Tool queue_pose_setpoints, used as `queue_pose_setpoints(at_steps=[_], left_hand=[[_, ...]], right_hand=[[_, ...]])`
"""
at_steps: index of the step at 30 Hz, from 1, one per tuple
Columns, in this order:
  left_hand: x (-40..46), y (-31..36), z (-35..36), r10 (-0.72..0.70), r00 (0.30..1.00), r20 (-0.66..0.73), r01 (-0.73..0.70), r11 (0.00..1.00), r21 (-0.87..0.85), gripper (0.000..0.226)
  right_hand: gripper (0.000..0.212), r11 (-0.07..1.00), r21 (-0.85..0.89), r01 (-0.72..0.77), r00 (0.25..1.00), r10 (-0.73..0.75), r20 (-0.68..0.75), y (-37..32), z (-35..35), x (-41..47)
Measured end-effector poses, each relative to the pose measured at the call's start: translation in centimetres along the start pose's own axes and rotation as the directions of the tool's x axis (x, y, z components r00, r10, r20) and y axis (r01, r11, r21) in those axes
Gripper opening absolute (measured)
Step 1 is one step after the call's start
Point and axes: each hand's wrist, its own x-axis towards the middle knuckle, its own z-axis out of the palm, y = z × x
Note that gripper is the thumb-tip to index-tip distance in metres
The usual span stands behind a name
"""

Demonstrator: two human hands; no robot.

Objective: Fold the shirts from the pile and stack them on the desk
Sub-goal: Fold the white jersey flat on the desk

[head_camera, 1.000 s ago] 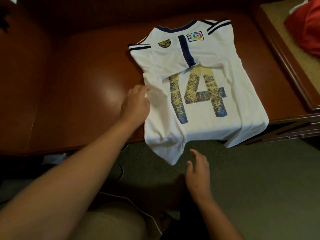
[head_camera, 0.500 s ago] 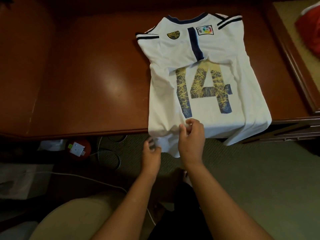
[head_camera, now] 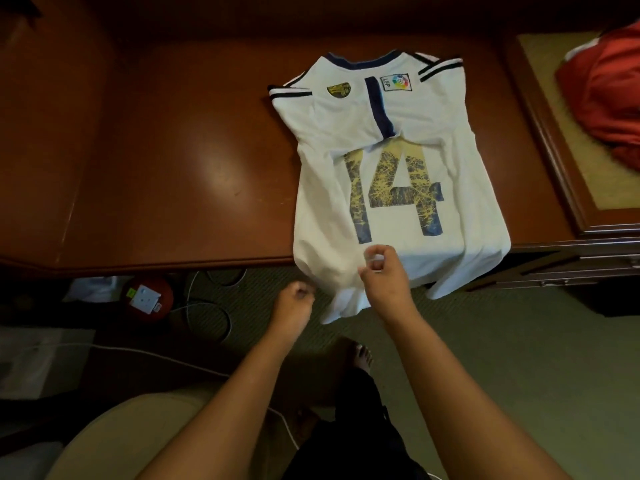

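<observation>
A: Hands at the hem, as we see it: our right hand [head_camera: 382, 275] pinches the bottom edge of the white shirt [head_camera: 391, 161] between thumb and fingers, where a second ago it hovered open below the cloth

B: And our left hand [head_camera: 294, 299] has come off the shirt's left side, where it lay a second ago; it now sits curled just beside the hanging corner. Whether it grips cloth we cannot tell

A: The shirt lies number-side up on the desk [head_camera: 156, 168], sleeves already turned in, its lower edge draped over the front lip

B: We judge the side folds done and the bottom-up fold next. A red garment [head_camera: 609, 98] waits at far right, likely the pile
</observation>
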Motion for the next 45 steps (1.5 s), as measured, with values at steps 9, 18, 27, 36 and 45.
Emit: queue_pose_setpoints(at_steps=[9,18,27,36,45], left_hand=[[-2.7,7.0,-4.3,0.196,0.981,-0.013,-0.184,0.942,0.279,0.018],[-2.8,10.9,-4.2,0.243,0.959,-0.145,-0.185,0.926,0.33,0.013],[8.1,20.4,-2.3,0.464,0.876,-0.13,-0.305,0.743,0.596,0.04],[17.6,26.1,-1.8,0.428,0.898,-0.105,-0.161,0.54,0.826,0.056],[21.7,29.0,-1.6,0.352,0.931,-0.099,-0.109,0.526,0.843,0.059]], right_hand=[[0.023,0.985,-0.168,-0.031,0.999,0.032,0.002,-1.6,-1.9,-1.1],[0.023,0.972,-0.226,-0.064,0.996,0.047,-0.078,-5.1,-8.7,1.8],[0.025,0.944,-0.324,0.067,0.995,-0.085,-0.042,-13.2,-11.0,15.9],[0.026,0.908,-0.398,0.131,0.989,-0.09,0.119,-18.2,-6.7,28.7],[0.019,0.855,-0.495,0.152,0.988,-0.118,0.099,-21.6,-4.5,35.2]])
